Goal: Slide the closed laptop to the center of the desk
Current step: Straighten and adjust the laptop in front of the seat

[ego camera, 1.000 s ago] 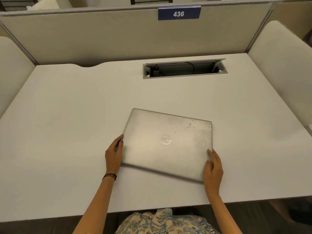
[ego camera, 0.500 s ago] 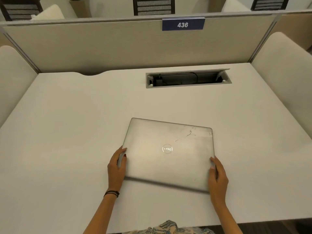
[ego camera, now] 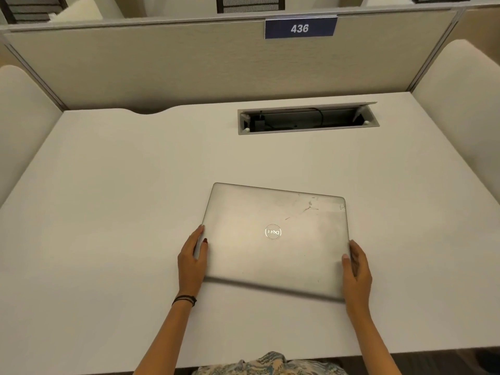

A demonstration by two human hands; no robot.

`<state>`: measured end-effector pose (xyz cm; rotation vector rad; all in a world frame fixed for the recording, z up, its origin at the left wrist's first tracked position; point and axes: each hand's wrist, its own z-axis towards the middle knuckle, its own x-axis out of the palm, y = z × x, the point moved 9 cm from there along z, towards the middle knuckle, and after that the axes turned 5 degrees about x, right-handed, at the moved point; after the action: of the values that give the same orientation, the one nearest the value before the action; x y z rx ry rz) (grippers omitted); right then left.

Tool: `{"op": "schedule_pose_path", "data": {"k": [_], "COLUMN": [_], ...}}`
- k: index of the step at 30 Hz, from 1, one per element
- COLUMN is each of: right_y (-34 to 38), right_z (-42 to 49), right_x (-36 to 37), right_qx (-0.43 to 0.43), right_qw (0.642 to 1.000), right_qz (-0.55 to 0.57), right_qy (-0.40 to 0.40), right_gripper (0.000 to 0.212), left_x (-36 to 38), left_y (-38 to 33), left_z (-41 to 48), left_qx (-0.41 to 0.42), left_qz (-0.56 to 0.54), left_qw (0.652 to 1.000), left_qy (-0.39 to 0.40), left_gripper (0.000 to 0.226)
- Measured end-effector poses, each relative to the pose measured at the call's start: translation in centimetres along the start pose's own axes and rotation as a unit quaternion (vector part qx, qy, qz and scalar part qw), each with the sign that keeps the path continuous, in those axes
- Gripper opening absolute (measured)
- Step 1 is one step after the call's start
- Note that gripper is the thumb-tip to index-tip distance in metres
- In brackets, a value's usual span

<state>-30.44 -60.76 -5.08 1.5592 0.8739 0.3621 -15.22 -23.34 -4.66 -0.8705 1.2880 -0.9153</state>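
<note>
Both arms outstretched, left hand (ego camera: 192,262) and right hand (ego camera: 357,272) clasping laptop (ego camera: 273,255) sides, thumbs on top

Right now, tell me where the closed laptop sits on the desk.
In the head view the closed laptop lies in the white desk's near half, between the left hand and right hand, well short of the cable opening.
</note>
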Motion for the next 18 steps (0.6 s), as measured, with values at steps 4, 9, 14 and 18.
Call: {"op": "schedule_pose_path", "data": {"k": [4,9,14,18], "right_y": [0.0,0.2,0.2,0.5], "right_z": [-0.1,0.9,2.4,3.1], "right_x": [-0.1,0.1,0.4,0.7], "right_qx": [0.010,0.012,0.010,0.008], "right_qw": [1.000,1.000,0.999,1.000], "right_qz": [0.018,0.004,-0.007,-0.013], "right_qy": [-0.019,-0.028,-0.030,-0.019], "right_gripper": [0.039,0.034,0.034,0.036], "left_x": [0.0,0.0,0.0,0.0], "left_y": [0.1,0.3,0.2,0.2], "left_z": [0.0,0.1,0.2,0.3], "left_qx": [-0.007,-0.006,-0.008,0.001], "left_qz": [0.005,0.013,0.014,0.019], "left_qw": [1.000,1.000,1.000,1.000], "left_qy": [-0.003,-0.002,-0.006,-0.006], "left_gripper": [0.038,0.039,0.041,0.041]}}
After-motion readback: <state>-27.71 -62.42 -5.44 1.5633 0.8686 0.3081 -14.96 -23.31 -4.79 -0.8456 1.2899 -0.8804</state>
